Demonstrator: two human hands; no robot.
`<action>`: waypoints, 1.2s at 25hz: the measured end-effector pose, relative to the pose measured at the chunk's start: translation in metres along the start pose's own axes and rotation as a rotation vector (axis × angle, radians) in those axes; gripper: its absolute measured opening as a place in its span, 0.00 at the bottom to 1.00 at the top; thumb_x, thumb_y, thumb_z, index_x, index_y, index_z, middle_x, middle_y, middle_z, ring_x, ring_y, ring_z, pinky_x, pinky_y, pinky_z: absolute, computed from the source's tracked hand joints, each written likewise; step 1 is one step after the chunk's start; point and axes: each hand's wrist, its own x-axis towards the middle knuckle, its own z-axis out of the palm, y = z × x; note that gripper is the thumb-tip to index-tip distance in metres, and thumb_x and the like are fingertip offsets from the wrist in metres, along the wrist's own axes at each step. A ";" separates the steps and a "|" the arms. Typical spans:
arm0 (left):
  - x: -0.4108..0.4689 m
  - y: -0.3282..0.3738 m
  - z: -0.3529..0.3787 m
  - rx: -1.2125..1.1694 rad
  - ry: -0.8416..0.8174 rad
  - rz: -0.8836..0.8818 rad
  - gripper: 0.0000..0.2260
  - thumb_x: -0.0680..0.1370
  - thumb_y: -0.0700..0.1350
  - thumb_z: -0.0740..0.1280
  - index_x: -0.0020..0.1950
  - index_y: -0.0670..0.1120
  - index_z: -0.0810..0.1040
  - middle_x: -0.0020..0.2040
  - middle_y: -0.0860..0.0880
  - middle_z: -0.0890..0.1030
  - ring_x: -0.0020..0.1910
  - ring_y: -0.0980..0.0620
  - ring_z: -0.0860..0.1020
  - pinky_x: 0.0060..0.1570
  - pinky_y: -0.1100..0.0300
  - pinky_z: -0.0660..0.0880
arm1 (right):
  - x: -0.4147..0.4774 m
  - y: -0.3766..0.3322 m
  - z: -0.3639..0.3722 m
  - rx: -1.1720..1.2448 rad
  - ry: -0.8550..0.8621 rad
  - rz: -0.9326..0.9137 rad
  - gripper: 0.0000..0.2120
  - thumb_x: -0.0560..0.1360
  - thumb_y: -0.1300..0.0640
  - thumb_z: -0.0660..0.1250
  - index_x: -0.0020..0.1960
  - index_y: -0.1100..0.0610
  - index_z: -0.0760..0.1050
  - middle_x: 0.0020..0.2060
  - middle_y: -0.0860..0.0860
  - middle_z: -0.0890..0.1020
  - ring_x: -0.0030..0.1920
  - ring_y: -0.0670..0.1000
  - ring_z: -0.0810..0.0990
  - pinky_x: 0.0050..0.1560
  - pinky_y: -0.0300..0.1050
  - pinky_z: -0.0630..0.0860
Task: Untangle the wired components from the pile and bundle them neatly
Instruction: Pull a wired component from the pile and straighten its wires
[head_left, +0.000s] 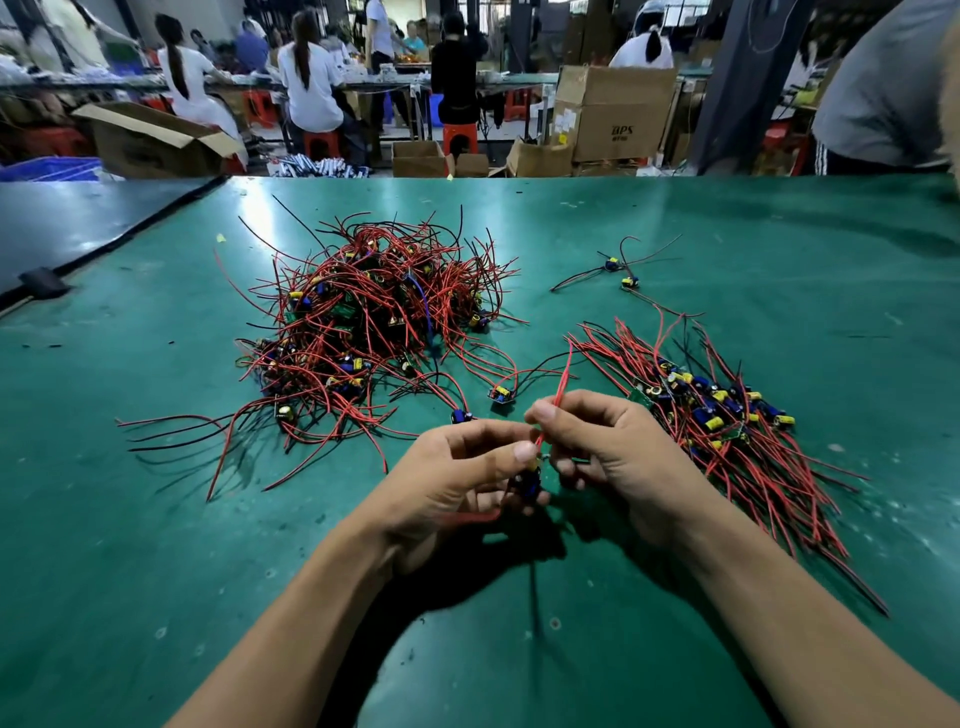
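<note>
A tangled pile (363, 322) of small circuit boards with red and black wires lies on the green table (156, 519), left of centre. To the right lies a straighter laid-out bundle (727, 415) of the same parts. My left hand (457, 483) pinches one small component (530, 480) with a blue capacitor, low in front of me. My right hand (613, 447) pinches that part's red wire (558, 395), which rises up between thumb and forefinger. Both hands are close together, just above the table.
Two loose wired boards (621, 273) lie apart at the back right. Another loose board (501, 393) sits just beyond my hands. A black clip (44, 283) lies at the table's left edge. Beyond the table are cardboard boxes (613, 111) and people seated at benches.
</note>
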 end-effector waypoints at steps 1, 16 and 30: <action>0.001 0.000 0.000 -0.014 0.012 -0.018 0.13 0.69 0.38 0.75 0.53 0.39 0.82 0.45 0.38 0.83 0.37 0.44 0.83 0.36 0.58 0.80 | -0.001 0.001 0.002 -0.029 0.046 -0.003 0.11 0.68 0.48 0.75 0.43 0.56 0.84 0.28 0.51 0.78 0.24 0.46 0.71 0.24 0.37 0.67; 0.006 -0.010 0.011 0.260 0.178 0.170 0.10 0.77 0.35 0.67 0.38 0.42 0.83 0.32 0.44 0.82 0.25 0.47 0.80 0.23 0.62 0.74 | -0.003 0.008 0.016 -0.183 0.063 0.034 0.12 0.78 0.50 0.70 0.45 0.58 0.84 0.34 0.57 0.84 0.30 0.54 0.80 0.31 0.44 0.78; -0.002 0.001 0.011 0.172 0.044 0.050 0.06 0.77 0.37 0.65 0.45 0.38 0.81 0.32 0.43 0.81 0.25 0.47 0.79 0.27 0.61 0.75 | 0.006 0.007 0.009 0.269 0.223 -0.092 0.14 0.66 0.53 0.76 0.39 0.56 0.72 0.24 0.49 0.68 0.20 0.45 0.65 0.19 0.36 0.63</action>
